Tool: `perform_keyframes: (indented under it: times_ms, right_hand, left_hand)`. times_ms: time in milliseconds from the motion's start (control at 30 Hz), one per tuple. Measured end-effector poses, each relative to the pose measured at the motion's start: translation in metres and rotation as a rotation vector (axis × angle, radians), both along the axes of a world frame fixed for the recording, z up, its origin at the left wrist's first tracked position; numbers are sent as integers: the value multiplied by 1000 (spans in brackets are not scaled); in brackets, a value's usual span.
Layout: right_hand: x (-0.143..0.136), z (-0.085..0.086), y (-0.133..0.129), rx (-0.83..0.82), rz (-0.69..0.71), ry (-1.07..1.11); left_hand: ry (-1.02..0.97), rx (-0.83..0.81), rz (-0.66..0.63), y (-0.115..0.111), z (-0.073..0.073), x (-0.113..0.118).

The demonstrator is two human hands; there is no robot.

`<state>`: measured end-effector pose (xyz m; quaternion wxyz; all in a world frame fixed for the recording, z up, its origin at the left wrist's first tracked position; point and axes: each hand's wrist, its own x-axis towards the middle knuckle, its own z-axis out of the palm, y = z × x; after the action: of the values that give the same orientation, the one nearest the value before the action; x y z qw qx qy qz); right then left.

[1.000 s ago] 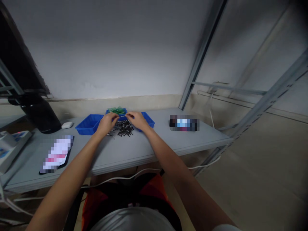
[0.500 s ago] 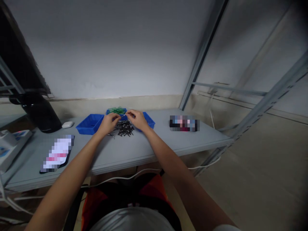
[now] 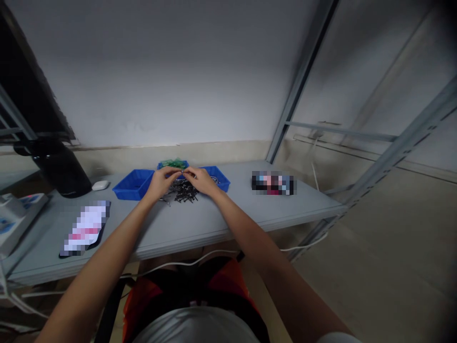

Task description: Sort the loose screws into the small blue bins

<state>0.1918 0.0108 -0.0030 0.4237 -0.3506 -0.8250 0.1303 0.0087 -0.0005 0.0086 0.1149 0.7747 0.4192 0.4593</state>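
Observation:
My left hand [image 3: 162, 183] and my right hand [image 3: 200, 180] meet fingertip to fingertip above a pile of dark screws [image 3: 184, 190]. Both are closed in a pinch around a tiny shiny piece that is mostly covered by the fingers; its kind is too small to make out. Behind the hands stands a blue bin [image 3: 162, 166] holding green plastic pieces [image 3: 174, 163]. To the right, partly behind my right hand, a blue bin [image 3: 224, 184] contains silvery screws [image 3: 214, 180]. Left of my left hand is another blue bin [image 3: 128, 193].
The grey table [image 3: 207, 224] runs along a wall. On its left are a black bottle [image 3: 62, 166], a white earphone case [image 3: 100, 185], a blurred-out phone [image 3: 85, 228] and a power strip [image 3: 21, 219]. A pixelated item [image 3: 273, 183] lies right, near a metal frame post [image 3: 300, 85].
My hands have come closer together, the right one moving slightly left, and their fingertips now touch around the small piece. More of the right bin's contents shows.

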Motion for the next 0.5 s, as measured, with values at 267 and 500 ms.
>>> perform_keyframes:
  times_ms: [267, 500]
  right_hand:
    - [0, -3, 2, 3, 21, -84]
    - [2, -1, 2, -34, 2, 26]
  left_hand:
    - [16, 34, -38, 1, -4, 2]
    - [48, 30, 41, 2, -5, 1]
